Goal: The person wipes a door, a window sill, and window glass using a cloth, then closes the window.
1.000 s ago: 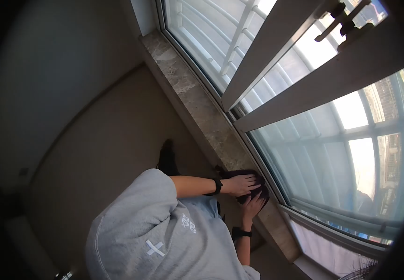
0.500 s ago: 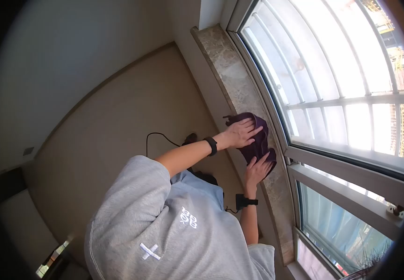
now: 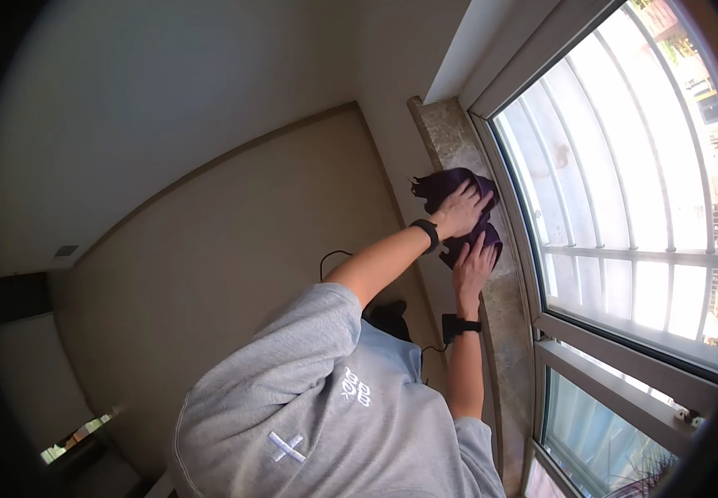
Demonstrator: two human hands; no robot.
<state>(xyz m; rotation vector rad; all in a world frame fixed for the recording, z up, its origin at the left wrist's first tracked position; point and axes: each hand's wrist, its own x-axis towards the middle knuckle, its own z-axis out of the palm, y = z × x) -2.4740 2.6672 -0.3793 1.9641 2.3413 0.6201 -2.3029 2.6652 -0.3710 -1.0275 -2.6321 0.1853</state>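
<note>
The head view is showing a grey short-sleeved shirt [image 3: 293, 373] nearest the camera, with a white cross and white lettering running across its front. Pale blue trousers [image 3: 392, 346] are peeping out past its hem, and a dark shoe [image 3: 388, 315] is standing on the floor beyond them. Both bare forearms are reaching away toward the window side. A black band [image 3: 426, 236] is circling the left wrist, while a bulkier black strap [image 3: 464, 325] is wrapping the right one, with a thin cable [image 3: 434, 349] trailing beside it. The right hand [image 3: 475, 264] is lying palm down on the nearer part of a dark purple cloth [image 3: 440, 187], its fingers extending with slight gaps between them, not curling round anything. The left hand [image 3: 460, 211] is resting a little farther along, just beside it, its fingers also reaching out loosely spread and flat over the fabric rather than gripping it. The cloth is lying rumpled on a marble sill [image 3: 504, 307], its ragged end hanging past the inner edge. A window frame [image 3: 625, 353] is bordering the sill, and pale bars [image 3: 598, 199] are curving behind the bright glass. Buildings [image 3: 712, 112] are showing beyond them, partly washed out by the glare.
</note>
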